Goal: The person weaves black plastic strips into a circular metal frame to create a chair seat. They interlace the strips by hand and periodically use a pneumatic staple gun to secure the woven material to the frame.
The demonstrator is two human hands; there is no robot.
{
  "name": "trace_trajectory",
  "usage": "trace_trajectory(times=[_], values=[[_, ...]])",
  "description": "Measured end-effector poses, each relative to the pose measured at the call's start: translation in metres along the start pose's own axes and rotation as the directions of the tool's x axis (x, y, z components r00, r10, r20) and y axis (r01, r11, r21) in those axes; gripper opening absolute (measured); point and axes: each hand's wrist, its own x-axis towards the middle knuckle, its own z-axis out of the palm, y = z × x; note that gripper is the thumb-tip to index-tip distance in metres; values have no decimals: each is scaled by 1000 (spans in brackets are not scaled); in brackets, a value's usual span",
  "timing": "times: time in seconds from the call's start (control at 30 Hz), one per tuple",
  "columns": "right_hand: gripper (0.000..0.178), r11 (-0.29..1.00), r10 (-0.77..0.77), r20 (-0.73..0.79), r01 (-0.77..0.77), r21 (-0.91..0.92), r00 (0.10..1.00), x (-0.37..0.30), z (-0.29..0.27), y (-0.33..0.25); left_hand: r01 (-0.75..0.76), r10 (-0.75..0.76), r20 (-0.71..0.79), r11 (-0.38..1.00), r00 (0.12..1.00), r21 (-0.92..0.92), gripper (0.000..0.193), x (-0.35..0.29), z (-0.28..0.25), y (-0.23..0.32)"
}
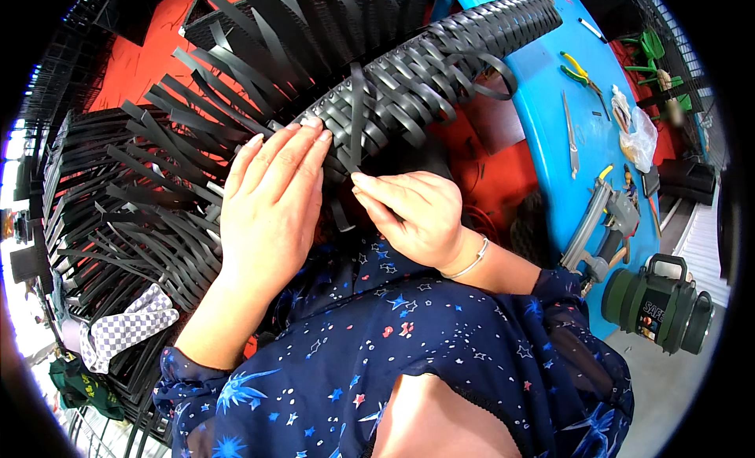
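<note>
A woven band of black flat strips (440, 60) curves from the centre up to the upper right, with many loose strip ends fanning out to the left. My left hand (271, 202) lies flat, fingers together, pressing on the lower end of the weave. My right hand (413, 214) pinches one black strip (358, 116) that runs down across the weave, its fingertips just below the band's edge. A thin bracelet sits on my right wrist. My lap in a dark blue star-patterned garment is below both hands.
A blue table (566, 104) at right carries pliers with yellow-green handles (580, 71), a long metal tool (569, 135), a plastic bag (635, 131) and a grey staple gun (602, 222). A dark green jug (661, 304) stands on the floor. A checked cloth (126, 328) lies at lower left.
</note>
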Motion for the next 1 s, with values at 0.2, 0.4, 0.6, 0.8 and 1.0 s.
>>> trace_trajectory(times=[0.2,0.4,0.6,0.8,1.0], values=[[26,999,-31,-5,31,7,999,4,-3,1,31,-32,-11,997,999,-77,39,0,-1,2],[30,998,59,68,-61,21,996,5,-21,-6,56,-60,-24,986,998,-155,38,3,1,1],[27,962,132,18,-124,-242,991,-12,-102,6,38,-42,-18,984,999,-173,37,5,11,-3],[14,693,388,-280,-478,-540,878,-74,-221,47,43,-45,-6,973,999,-225,38,5,27,-11],[49,1,605,-669,-840,-542,432,-174,-384,81,21,-9,47,969,999,-246,41,3,47,-20]])
